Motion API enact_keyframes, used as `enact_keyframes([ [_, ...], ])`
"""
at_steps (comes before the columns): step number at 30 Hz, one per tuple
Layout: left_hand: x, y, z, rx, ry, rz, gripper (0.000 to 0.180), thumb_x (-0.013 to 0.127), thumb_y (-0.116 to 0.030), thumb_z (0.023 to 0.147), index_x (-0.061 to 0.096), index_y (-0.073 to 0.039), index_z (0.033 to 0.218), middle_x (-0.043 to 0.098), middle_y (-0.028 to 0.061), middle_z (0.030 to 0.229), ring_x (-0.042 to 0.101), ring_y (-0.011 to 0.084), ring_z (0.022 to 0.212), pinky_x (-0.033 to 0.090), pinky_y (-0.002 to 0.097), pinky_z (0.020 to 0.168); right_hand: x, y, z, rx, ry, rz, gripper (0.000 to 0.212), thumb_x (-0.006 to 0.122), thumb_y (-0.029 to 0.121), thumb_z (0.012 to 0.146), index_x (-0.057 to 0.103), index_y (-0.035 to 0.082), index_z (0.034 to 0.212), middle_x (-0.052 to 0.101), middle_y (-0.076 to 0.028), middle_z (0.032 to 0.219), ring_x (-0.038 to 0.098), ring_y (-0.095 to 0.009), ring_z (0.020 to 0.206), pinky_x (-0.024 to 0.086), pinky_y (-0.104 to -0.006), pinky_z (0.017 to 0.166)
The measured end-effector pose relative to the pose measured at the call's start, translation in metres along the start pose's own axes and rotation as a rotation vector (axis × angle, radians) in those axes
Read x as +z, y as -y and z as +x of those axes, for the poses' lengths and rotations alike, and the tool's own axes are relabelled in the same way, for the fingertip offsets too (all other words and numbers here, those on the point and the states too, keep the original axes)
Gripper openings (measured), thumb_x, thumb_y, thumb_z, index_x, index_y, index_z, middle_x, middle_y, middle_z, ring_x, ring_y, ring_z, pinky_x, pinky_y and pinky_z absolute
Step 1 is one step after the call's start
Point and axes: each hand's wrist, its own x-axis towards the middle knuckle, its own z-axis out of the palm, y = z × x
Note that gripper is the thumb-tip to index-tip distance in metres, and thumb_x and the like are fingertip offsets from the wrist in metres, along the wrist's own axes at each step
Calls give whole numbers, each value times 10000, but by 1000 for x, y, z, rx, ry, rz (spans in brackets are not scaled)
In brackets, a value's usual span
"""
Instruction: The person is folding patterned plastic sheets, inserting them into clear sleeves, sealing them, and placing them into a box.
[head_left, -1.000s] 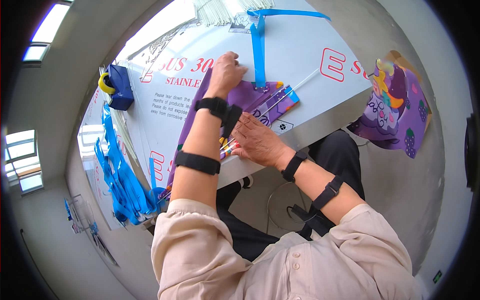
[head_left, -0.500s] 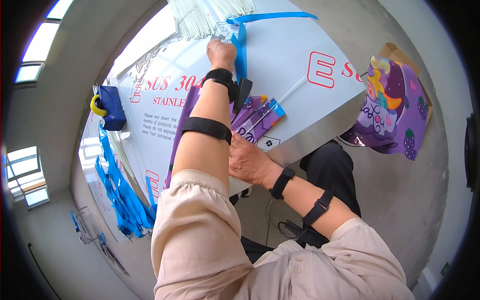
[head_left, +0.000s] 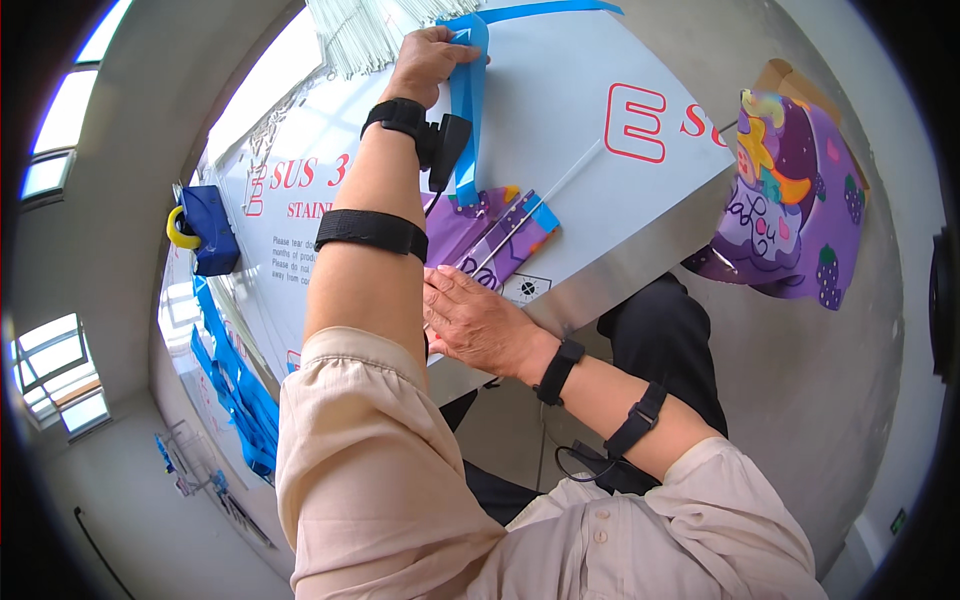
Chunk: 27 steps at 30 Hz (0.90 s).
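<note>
Here, our left hand [head_left: 432, 62] pinches one long, flat, glossy blue strip [head_left: 469, 108] over the pale, red-printed table [head_left: 560, 100]; our right hand [head_left: 480, 320], unclenched, lies on purple patterned sheeting [head_left: 452, 235].

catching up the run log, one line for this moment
left hand: touching blue strip; right hand: on purple sheet; white rod: across purple sheet
</note>
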Motion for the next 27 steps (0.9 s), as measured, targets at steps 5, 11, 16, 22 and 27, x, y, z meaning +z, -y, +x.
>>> enact_keyframes([
  [5,-24,-1,-31,64,314,-471,318,678,-47,794,579,66,1074,635,135,911,637,235,869,480,381,895,-3,0,1,-6,-5,3,573,600,376,806,533,-15,1220,473,-143,1311,377,-268,1278,247,-393,1098],
  [11,-59,-8,-137,92,315,-187,234,689,-41,721,640,31,939,653,80,822,613,164,796,475,286,770,2,-6,-6,0,-35,39,574,617,359,793,508,-12,1218,456,-139,1315,376,-264,1275,248,-391,1099],
  [16,-82,49,-227,10,204,-407,271,694,51,660,653,4,924,650,30,858,601,112,769,489,244,721,0,1,4,-46,-95,48,554,642,300,766,490,-26,1188,453,-154,1288,399,-274,1251,291,-393,1080],
  [22,-93,75,-278,-17,209,-565,174,676,83,623,632,-13,761,603,27,837,559,124,774,464,266,780,-4,3,4,-50,-78,66,515,630,264,780,476,57,1225,480,-115,1256,426,-275,1217,300,-395,1075],
  [27,-128,91,-311,-4,108,-547,211,649,72,555,617,-4,749,592,35,851,552,152,848,435,295,829,-2,1,2,-52,11,6,497,604,377,813,541,37,1170,484,-116,1262,414,-267,1231,271,-387,1092],
])
